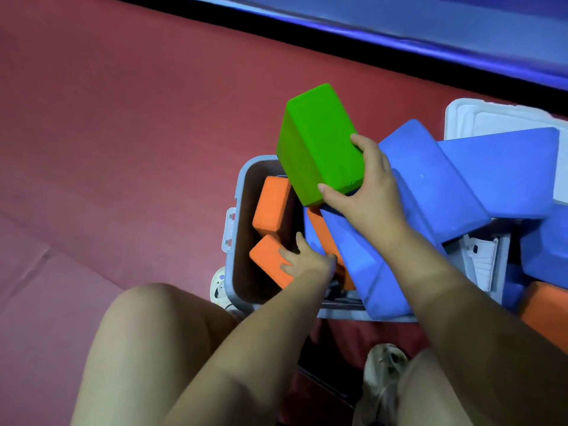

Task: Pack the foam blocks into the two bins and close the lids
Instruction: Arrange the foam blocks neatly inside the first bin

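A grey open bin point(237, 210) stands on the red floor in front of my knees. Two orange foam blocks lie inside it: one upright point(272, 207) and one lower point(267, 262). My left hand point(302, 259) reaches into the bin and grips the lower orange block. My right hand point(365, 192) grips the near end of a green foam block point(316, 142), held tilted above the bin's far side. Several blue foam blocks point(430, 186) lie piled over the bin's right part and beyond it. A white lid point(479, 118) lies behind them.
The red mat point(123, 149) stretches wide to the left and far side. A dark strip and blue surface point(399, 23) run along the back. An orange block point(547, 309) lies at the right edge. My knees and a shoe point(384, 373) are close below the bin.
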A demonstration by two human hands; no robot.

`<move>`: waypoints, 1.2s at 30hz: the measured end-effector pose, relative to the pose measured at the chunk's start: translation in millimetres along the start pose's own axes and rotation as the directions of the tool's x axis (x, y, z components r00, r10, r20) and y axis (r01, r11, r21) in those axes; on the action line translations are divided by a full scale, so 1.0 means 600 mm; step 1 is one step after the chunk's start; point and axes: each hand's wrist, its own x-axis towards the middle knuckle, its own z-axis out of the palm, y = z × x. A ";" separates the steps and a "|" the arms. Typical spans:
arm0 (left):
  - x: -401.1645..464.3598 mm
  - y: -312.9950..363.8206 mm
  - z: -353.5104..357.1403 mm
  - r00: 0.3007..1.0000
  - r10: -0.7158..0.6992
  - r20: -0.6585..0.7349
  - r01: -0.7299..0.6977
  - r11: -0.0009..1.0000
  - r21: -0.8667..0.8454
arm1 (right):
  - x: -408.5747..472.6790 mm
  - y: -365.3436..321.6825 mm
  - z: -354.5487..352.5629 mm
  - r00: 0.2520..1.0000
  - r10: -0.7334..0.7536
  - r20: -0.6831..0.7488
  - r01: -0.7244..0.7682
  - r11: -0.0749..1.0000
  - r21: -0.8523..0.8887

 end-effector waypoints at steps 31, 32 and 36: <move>0.103 -0.089 -0.046 0.985 0.165 -0.044 -0.153 0.966 0.208 | -0.001 0.018 0.014 0.999 -0.023 0.047 0.024 0.999 -0.024; 0.101 -0.089 -0.045 0.982 0.184 -0.036 -0.171 0.956 0.237 | 0.000 0.021 0.014 0.999 -0.021 0.047 0.022 1.000 -0.018; 0.093 -0.077 -0.041 0.966 0.259 0.017 -0.243 0.881 0.406 | 0.005 0.026 0.017 0.999 -0.018 0.049 0.018 1.000 0.003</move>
